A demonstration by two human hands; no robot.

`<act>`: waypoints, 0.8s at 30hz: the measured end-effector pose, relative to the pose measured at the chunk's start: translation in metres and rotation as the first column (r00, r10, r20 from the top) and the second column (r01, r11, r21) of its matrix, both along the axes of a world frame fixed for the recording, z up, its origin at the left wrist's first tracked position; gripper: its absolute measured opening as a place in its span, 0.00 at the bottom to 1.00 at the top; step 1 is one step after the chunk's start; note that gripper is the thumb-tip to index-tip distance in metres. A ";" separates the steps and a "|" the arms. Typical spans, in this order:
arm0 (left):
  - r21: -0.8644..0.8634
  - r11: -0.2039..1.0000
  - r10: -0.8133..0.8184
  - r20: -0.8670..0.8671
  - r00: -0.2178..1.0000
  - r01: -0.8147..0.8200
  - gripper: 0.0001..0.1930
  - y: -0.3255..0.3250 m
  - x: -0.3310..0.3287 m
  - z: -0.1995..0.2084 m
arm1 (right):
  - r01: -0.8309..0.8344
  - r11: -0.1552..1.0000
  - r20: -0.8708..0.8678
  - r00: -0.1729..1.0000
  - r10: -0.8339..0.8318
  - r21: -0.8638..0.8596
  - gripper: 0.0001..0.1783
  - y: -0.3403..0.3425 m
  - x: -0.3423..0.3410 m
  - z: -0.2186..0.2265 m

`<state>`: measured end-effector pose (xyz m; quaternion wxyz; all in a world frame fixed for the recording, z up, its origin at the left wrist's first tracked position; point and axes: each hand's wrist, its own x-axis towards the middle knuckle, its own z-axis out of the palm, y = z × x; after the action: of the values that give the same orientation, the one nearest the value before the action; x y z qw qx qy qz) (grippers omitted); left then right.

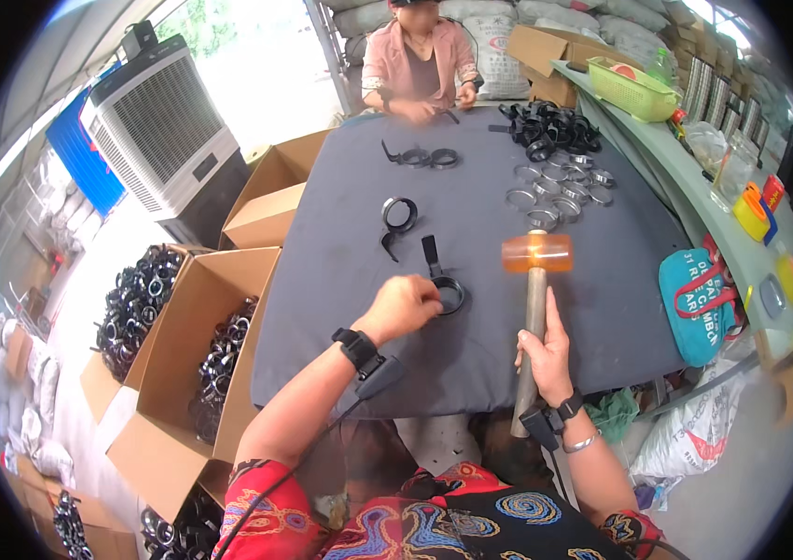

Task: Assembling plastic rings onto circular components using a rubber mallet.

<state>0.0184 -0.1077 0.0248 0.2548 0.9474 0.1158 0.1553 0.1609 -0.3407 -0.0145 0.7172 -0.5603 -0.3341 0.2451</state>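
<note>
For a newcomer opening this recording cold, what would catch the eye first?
Probably the mallet with its translucent orange head, held head-away in the right hand, right of centre. Next, just left of it, the left hand has its fingertips at the edge of a black ring on the grey-covered table. The turquoise bag at the table's right edge also stands out.

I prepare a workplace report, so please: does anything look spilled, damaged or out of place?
Nothing stands out: no spill or damage shows. The mallet and the black ring at the left hand look intact where visible, and loose metal rings on the grey table seem ordinary clutter.
</note>
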 end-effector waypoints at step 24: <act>-0.270 0.608 0.754 -0.097 0.649 -0.747 0.07 0.096 -0.030 -0.006 | -0.014 0.998 -0.038 0.999 0.012 -0.054 0.45 -0.005 -0.009 0.006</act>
<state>-0.0117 -0.0117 0.0192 0.3021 0.7620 0.5193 0.2417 0.1518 -0.3458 -0.0083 0.7062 -0.5725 -0.3177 0.2692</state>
